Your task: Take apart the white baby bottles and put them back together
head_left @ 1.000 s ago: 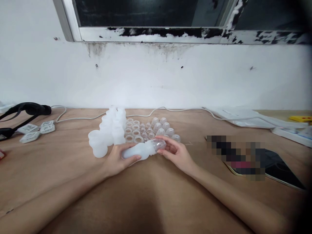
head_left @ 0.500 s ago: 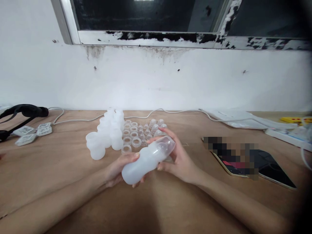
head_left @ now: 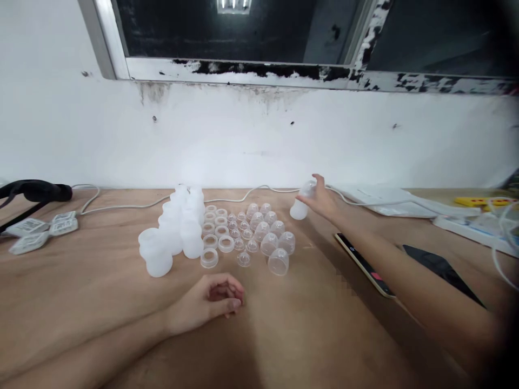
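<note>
My right hand (head_left: pixel 318 199) is wrapped round the clear-capped top of a frosted bottle (head_left: pixel 299 209), which stands upright or nearly so toward the back of the table, right of the clear domes. Near the front, my left hand (head_left: pixel 221 296) rests with curled fingers and nothing visible in it. White bottle bodies (head_left: pixel 158 256) are grouped at the left. Beside them lie rows of translucent rings (head_left: pixel 210 258), small clear teats (head_left: pixel 244 259) and clear dome caps (head_left: pixel 278 262).
On the wooden table (head_left: pixel 308 324), a phone (head_left: pixel 363 265) and a dark flat device (head_left: pixel 444 273) lie at the right. A white cable (head_left: pixel 251 190) runs along the wall. Behind are a plastic bag (head_left: pixel 381 200) and power strip (head_left: pixel 478 232); at far left, a black strap (head_left: pixel 36 192) and white packets (head_left: pixel 30 232).
My right hand has carried the capped bottle away to the back right. My left hand has let go of it and stayed near the front. The view has shifted slightly.
</note>
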A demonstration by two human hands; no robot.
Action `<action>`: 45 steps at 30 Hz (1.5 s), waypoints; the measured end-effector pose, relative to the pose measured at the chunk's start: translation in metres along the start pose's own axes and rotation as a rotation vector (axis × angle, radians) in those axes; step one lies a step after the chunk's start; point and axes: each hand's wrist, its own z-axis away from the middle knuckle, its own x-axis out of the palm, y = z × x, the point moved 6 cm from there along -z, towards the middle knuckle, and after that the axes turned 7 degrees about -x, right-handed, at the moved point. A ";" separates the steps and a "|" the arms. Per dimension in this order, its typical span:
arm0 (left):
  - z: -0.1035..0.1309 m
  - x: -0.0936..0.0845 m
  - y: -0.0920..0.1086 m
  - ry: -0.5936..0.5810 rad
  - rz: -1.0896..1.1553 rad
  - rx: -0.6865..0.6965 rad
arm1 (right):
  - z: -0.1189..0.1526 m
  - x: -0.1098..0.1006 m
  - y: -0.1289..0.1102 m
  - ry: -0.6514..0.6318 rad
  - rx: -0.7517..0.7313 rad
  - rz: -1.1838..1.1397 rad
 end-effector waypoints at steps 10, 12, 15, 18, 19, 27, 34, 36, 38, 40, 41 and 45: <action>0.000 0.000 -0.001 0.005 -0.052 -0.003 | -0.005 0.034 0.006 0.050 0.075 -0.051; 0.000 0.001 -0.001 0.004 -0.061 -0.004 | -0.006 0.038 0.009 0.073 0.078 -0.070; -0.001 0.002 -0.001 0.008 -0.084 0.004 | -0.008 0.039 0.012 0.109 0.069 -0.122; 0.003 -0.003 0.005 0.070 -0.212 0.068 | -0.003 0.023 -0.001 0.215 0.076 -0.142; 0.005 -0.005 0.011 0.102 -0.333 0.119 | 0.004 0.013 -0.013 0.271 0.058 -0.137; 0.025 -0.006 0.030 -0.056 -1.243 0.343 | 0.175 0.007 -0.195 -0.346 -0.865 -0.261; 0.025 -0.008 0.016 -0.113 -1.288 0.253 | 0.218 0.048 -0.180 -0.649 -0.726 -0.119; 0.024 -0.009 0.017 -0.098 -1.262 0.254 | 0.215 0.047 -0.179 -0.653 -0.722 -0.119; 0.024 -0.010 0.018 -0.091 -1.246 0.250 | 0.213 0.046 -0.180 -0.655 -0.719 -0.121; 0.024 -0.010 0.018 -0.089 -1.235 0.250 | 0.213 0.045 -0.182 -0.656 -0.721 -0.118; 0.024 -0.010 0.018 -0.086 -1.229 0.251 | 0.213 0.045 -0.182 -0.654 -0.722 -0.117; 0.025 -0.010 0.020 -0.076 -1.198 0.266 | 0.214 0.046 -0.182 -0.636 -0.730 -0.108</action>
